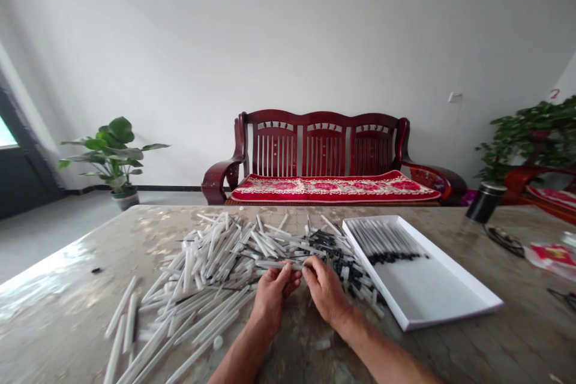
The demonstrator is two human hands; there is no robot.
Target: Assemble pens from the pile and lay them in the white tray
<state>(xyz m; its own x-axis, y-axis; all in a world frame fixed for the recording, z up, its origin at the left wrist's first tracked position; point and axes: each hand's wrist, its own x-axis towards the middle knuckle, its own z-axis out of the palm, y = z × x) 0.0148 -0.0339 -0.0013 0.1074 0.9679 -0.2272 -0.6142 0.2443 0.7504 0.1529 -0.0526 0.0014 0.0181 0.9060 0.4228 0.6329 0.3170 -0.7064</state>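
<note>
A slim translucent pen-like tube [269, 264] lies crosswise between my two hands, above the near side of a heap. My left hand [275, 289] pinches it between thumb and fingers. At its right end, my right hand [327, 291] has its fingers closed on it; the fingertips hide what is there. Behind and to the left spreads the heap of whitish tubes [216, 252], some with dark cores. Small black parts [324, 243] lie just beyond my right hand. A white shallow box [445, 297] to the right holds a row of tubes with black ends [382, 237].
The grey patterned table [67, 318] carries everything. On its right are a black canister [486, 203], a dark cable [506, 243] and a red-and-white packet [551, 255]. Beyond stand a red wooden bench [319, 150] and a potted plant [117, 156].
</note>
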